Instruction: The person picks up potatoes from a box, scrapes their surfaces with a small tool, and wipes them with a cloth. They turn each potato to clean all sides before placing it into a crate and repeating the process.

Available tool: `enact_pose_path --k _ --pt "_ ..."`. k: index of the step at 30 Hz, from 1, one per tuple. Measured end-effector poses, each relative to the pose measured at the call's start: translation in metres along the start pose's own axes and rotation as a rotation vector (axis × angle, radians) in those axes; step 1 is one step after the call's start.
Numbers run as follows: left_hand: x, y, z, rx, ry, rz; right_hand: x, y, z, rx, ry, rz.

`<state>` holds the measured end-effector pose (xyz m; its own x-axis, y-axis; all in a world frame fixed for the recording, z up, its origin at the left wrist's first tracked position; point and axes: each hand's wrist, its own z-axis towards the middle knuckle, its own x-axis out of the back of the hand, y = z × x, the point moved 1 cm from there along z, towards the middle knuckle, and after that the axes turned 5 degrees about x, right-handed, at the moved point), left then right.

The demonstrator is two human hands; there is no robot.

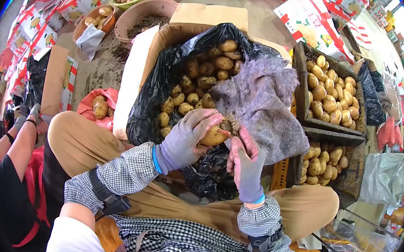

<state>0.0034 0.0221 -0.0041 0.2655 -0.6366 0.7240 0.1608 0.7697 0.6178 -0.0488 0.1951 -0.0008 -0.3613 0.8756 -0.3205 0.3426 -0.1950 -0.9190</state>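
Observation:
My left hand, in a grey glove with pink fingertips, is closed round a potato above an open cardboard box. Close against the potato's right side is my right hand, gloved too, its fingers pinched together. A thin reddish and shiny bit shows at those fingertips, too small to name. Dark, crumbly dirt clings near the potato's upper right end. Black plastic lines the box, and many potatoes lie inside it. A fuzzy grey cloth drapes over the box's right side.
Two dark crates of potatoes stand at the right. On the left, a red bag holds a few potatoes; beyond it are a basin of dirt and an orange bowl. Another person's arm shows at far left.

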Motion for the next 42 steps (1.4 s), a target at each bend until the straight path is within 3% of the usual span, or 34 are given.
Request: enact_pose_path --k 10,15,17,19,22,23,25,26,27,29,31,33,34,35,37,39,41,42 --pt "-0.012 -0.008 -0.007 0.003 -0.136 0.124 -0.007 0.012 -0.001 -0.082 0.093 -0.020" --pt "-0.017 -0.005 -0.005 0.000 -0.198 0.004 -0.008 0.009 0.004 -0.157 0.061 0.063" --pt "-0.014 -0.003 -0.002 0.177 -0.129 -0.257 0.000 -0.003 0.017 -0.114 0.088 0.102" --pt "-0.013 -0.007 0.000 0.221 -0.100 -0.238 0.008 -0.016 0.022 0.156 0.182 0.061" --pt "-0.016 -0.016 0.001 0.586 -0.088 -1.117 0.033 -0.014 0.026 0.123 0.109 -0.127" --pt "-0.012 -0.018 0.003 0.590 -0.084 -1.112 0.036 -0.011 0.027 0.082 0.075 -0.205" --pt "-0.005 -0.015 0.004 0.938 -0.373 -1.692 0.033 -0.011 0.026 0.130 -0.022 -0.198" --pt "-0.007 -0.006 0.006 1.028 -0.283 -1.492 0.034 -0.005 0.026 0.101 -0.016 -0.176" --pt "-0.003 -0.002 0.005 1.029 -0.282 -1.489 0.031 -0.006 0.026 0.075 -0.009 -0.157" --pt "0.001 0.005 0.006 0.868 -0.486 -1.326 0.023 -0.011 0.020 -0.024 -0.022 -0.116" --pt "-0.001 0.014 0.012 0.811 -0.636 -1.100 0.015 -0.010 0.012 -0.070 -0.232 0.137" --pt "0.010 0.020 0.032 0.595 -0.699 -1.142 0.034 -0.014 0.013 -0.227 -0.147 0.465" --pt "0.018 0.020 0.049 0.452 -0.691 -1.081 0.042 -0.024 0.013 -0.189 -0.050 0.581" --pt "0.014 0.003 0.062 0.466 -0.640 -1.082 0.053 -0.033 0.015 -0.144 0.047 0.694" --pt "0.007 -0.034 0.087 0.618 -0.556 -0.742 0.096 -0.046 0.022 0.010 -0.072 0.896" --pt "-0.022 -0.101 0.089 0.707 -0.721 -0.329 0.133 -0.057 0.020 0.152 0.186 0.976" --pt "-0.052 -0.152 0.061 0.503 -0.827 0.199 0.185 -0.054 0.019 0.199 0.271 1.155" --pt "-0.061 -0.154 0.047 0.419 -0.927 0.289 0.203 -0.048 0.018 0.343 0.422 1.027"
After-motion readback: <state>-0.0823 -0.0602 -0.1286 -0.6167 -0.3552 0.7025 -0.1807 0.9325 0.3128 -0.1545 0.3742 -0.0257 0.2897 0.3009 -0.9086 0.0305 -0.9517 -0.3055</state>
